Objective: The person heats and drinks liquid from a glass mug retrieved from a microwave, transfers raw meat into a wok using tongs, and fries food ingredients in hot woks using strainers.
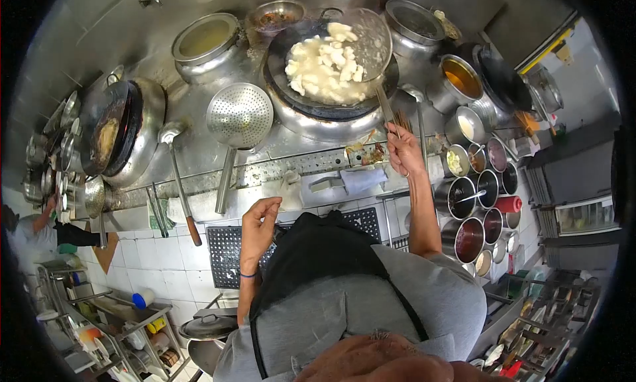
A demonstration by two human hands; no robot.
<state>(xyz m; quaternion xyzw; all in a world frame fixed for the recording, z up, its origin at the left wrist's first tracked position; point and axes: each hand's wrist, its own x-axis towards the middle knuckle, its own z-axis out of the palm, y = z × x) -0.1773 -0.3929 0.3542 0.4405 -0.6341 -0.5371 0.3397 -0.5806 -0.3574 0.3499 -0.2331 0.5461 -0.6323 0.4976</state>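
Note:
My right hand [405,150] is closed round the handle of a skimmer [374,43]. The skimmer's round head is over the right side of a wok [295,94] on the burner. Pale, whitish pieces of food [324,60] lie in cloudy liquid in the wok, some of them against the skimmer's edge. My left hand [260,226] hangs in front of my apron, its fingers curled together with nothing visible in them. A perforated strainer [240,115] rests on the steel counter beyond it, handle toward me.
A ladle [173,133] lies left of the strainer; a second wok [106,130] stands farther left. Lidded or filled pots [207,44] line the back. To the right are several sauce containers [469,239] and a pot of orange liquid [462,77]. Another person [36,229] is at far left.

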